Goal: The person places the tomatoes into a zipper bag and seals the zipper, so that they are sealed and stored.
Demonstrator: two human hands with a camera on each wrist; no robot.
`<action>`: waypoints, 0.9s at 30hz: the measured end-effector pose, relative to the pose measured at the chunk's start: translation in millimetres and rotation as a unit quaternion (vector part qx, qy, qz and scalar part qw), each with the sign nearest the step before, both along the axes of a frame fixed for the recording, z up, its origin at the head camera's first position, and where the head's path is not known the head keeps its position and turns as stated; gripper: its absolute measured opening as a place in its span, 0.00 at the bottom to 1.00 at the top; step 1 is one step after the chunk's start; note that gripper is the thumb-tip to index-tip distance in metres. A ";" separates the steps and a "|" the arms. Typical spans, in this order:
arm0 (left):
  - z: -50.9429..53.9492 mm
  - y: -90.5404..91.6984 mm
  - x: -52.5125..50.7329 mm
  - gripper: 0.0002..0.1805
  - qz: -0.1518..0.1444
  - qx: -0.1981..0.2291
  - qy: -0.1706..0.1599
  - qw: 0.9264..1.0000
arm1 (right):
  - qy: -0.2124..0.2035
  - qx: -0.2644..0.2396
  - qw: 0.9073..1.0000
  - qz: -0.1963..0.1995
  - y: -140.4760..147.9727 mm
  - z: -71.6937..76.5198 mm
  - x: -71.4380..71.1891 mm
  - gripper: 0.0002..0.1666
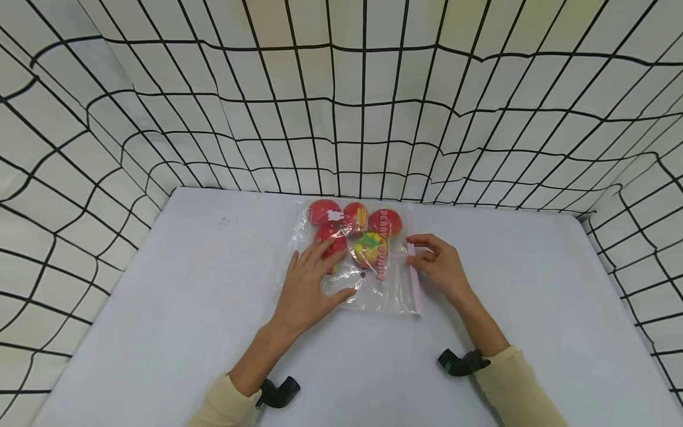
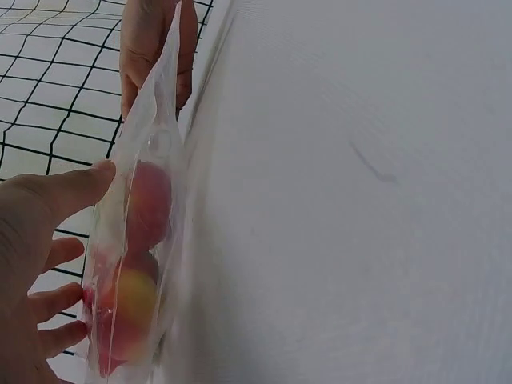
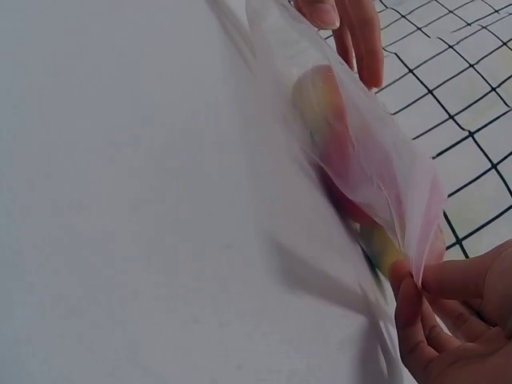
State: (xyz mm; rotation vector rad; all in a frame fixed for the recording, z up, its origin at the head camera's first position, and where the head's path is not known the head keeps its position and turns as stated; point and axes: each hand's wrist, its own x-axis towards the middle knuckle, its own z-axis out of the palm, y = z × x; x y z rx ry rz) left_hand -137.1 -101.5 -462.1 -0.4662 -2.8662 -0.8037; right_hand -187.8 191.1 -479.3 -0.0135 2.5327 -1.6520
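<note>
A clear plastic zip bag [image 1: 392,296] with pink lettering lies on the table, its pale pink closure strip [image 1: 415,296] along the right side. Inside are several round, fruit-like pieces, such as a red one [image 1: 324,212] and a yellow-green and red one [image 1: 368,249]. My left hand [image 1: 304,296] rests with spread fingers on the bag's left part, over a red piece. At the right edge, my right hand [image 1: 440,261] pinches the strip between thumb and fingers, as the right wrist view shows on the bag [image 3: 376,160]. Whether the closure is sealed, I cannot tell.
A white-covered table [image 1: 187,284] lies under the bag. Black netting [image 1: 363,101] over pale walls rises behind the table and along both sides. Dark wrist-worn devices [image 1: 280,392] sit at both sleeve cuffs.
</note>
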 end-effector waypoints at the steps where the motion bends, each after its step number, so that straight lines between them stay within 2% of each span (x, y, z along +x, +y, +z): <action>1: -0.4 0.5 -0.4 0.44 -0.002 0.001 -0.002 1.000 | 0.001 0.000 1.000 -0.004 1.5 -0.2 -1.2 0.27; 8: -3.8 4.8 -3.6 0.43 -0.016 -0.004 -0.006 1.000 | 0.004 -0.008 1.000 -0.016 6.7 -0.9 -6.3 0.28; 14: -3.0 4.8 -4.1 0.44 -0.010 -0.018 -0.004 1.000 | 0.015 0.009 1.000 -0.011 5.3 -0.9 -6.3 0.28; 17: -2.0 4.1 -3.5 0.44 -0.003 -0.027 0.001 1.000 | 0.041 0.038 0.998 -0.007 4.6 -0.7 -5.3 0.26; 22: -1.3 4.6 -3.1 0.41 0.004 -0.035 0.026 0.999 | 0.081 0.082 0.993 -0.028 3.9 1.6 -0.3 0.27; 27: 0.8 6.2 -6.1 0.41 0.014 -0.041 0.063 0.997 | 0.124 0.142 0.980 -0.057 6.3 8.3 1.2 0.32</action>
